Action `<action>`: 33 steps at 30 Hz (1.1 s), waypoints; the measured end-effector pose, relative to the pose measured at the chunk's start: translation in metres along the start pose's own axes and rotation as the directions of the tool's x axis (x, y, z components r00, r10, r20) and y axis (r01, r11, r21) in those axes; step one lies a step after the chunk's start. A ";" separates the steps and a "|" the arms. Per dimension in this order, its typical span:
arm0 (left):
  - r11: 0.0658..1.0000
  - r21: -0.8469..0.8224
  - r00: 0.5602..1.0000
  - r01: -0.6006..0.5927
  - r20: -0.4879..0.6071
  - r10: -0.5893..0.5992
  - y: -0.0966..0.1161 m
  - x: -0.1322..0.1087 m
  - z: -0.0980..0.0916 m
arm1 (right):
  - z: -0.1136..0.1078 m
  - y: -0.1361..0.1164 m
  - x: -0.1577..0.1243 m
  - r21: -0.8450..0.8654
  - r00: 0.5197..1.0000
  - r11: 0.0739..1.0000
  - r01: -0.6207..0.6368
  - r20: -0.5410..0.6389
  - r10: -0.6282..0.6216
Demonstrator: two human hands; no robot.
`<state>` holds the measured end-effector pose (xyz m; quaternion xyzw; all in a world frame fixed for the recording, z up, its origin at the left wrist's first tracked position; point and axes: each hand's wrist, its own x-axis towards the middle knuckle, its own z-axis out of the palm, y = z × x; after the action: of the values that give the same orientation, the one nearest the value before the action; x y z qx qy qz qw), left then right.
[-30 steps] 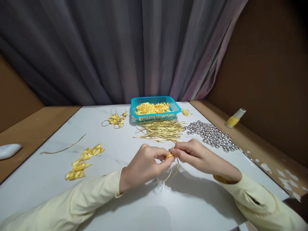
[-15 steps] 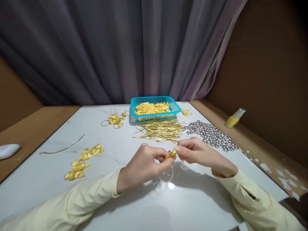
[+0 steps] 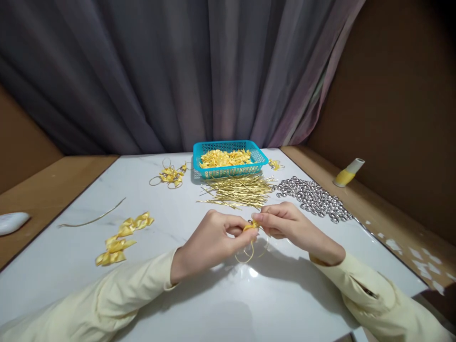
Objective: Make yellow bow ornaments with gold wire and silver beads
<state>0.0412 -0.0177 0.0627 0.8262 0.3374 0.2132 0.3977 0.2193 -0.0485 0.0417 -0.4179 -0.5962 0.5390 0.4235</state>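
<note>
Head view: left hand and right hand, fingertips clamped together on small yellow satin ribbon bow, thin gold wire loop dangling beneath, just above glossy white tabletop, near heap of gold wire ties. Probably best: pinch bow's centre firmly, twist wire close. No legible writing or brands.

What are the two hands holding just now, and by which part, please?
The left hand and right hand pinch one small yellow bow between their fingertips, one on each side; a gold wire loop hangs below it.
</note>
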 end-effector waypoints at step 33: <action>1.000 -0.031 0.999 0.004 0.052 -0.002 -0.002 -0.008 0.006 | -0.014 -0.006 0.003 0.156 0.987 0.985 0.075 -0.156 -0.050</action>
<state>0.0391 -0.0257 0.0571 0.8245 0.3249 0.1964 0.4196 0.2320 -0.0423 0.0491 -0.4029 -0.5296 0.5387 0.5167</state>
